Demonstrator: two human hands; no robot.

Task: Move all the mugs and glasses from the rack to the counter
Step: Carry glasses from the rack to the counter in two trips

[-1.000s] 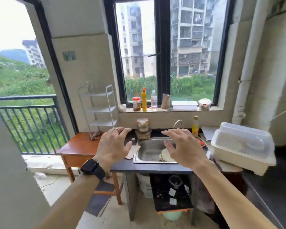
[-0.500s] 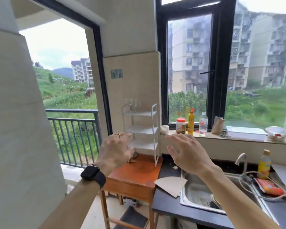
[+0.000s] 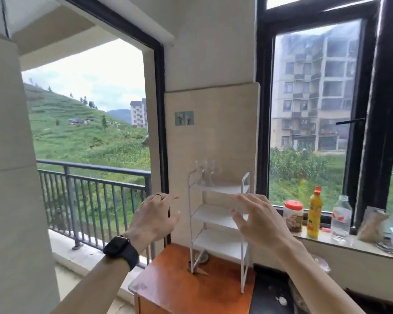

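Head view: clear stemmed glasses sit on the top shelf of the white wire three-tier rack at 12 o'clock on the orange wooden desk. Left hand and right hand are empty, fingers spread. I'd reach up, grab stems, lift straight

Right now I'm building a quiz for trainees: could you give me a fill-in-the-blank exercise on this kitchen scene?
1. The clear glasses stand on the rack's ____ shelf.
2. The white rack stands on an ____ wooden table.
3. The black watch is worn on the ____ wrist.
4. Both the left hand and right hand hold ____.

Missing words: top; orange; left; nothing
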